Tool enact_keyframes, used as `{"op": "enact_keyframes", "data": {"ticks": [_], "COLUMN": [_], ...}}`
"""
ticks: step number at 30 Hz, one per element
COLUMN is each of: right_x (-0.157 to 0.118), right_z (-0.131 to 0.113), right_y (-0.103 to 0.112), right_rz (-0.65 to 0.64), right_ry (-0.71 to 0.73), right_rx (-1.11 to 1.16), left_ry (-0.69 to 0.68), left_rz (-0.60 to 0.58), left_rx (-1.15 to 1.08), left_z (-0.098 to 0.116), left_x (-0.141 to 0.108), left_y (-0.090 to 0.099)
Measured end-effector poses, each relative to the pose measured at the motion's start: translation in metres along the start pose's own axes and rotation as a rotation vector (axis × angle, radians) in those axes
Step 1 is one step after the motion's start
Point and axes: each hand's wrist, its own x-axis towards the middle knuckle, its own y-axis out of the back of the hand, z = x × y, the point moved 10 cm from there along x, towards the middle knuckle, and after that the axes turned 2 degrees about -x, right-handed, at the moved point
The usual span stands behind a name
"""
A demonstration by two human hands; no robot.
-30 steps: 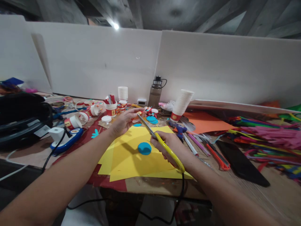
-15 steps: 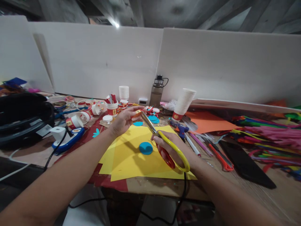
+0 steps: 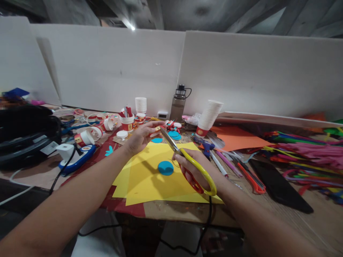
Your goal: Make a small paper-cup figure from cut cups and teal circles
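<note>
My right hand (image 3: 197,162) grips a pair of scissors (image 3: 205,175) with yellow and red handles, its blades pointing up and to the left. Their tips meet a small red and gold printed piece (image 3: 158,129), which looks cut from a paper cup. My left hand (image 3: 140,138) pinches that piece between thumb and fingers. Below both hands lie overlapping yellow sheets (image 3: 144,185) with a blue paper disc (image 3: 165,168) on top. More blue discs (image 3: 174,135) sit just beyond the sheets.
Stacked paper cups (image 3: 210,117) and a water bottle (image 3: 178,103) stand at the back. On the right are a glue gun (image 3: 207,146), a red cutter (image 3: 252,178), a black phone (image 3: 281,185) and pipe cleaners (image 3: 313,155). A blue and white power strip (image 3: 77,159) is left.
Both hands keep nearly the same place, with the scissors still at the printed piece. The whole view has shifted very slightly.
</note>
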Motion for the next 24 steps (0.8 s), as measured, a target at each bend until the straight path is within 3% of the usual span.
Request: {"op": "enact_keyframes", "data": {"ticks": [24], "right_x": [-0.0024], "right_z": [0.0003], "right_y": [0.0016], "right_rz": [0.009], "right_ry": [-0.024], "right_rx": [-0.036], "left_ry": [0.014], "left_rz": [-0.029], "left_rx": [0.001], "left_z": [-0.0021], "left_x": [-0.0015], "left_y": [-0.0031]}}
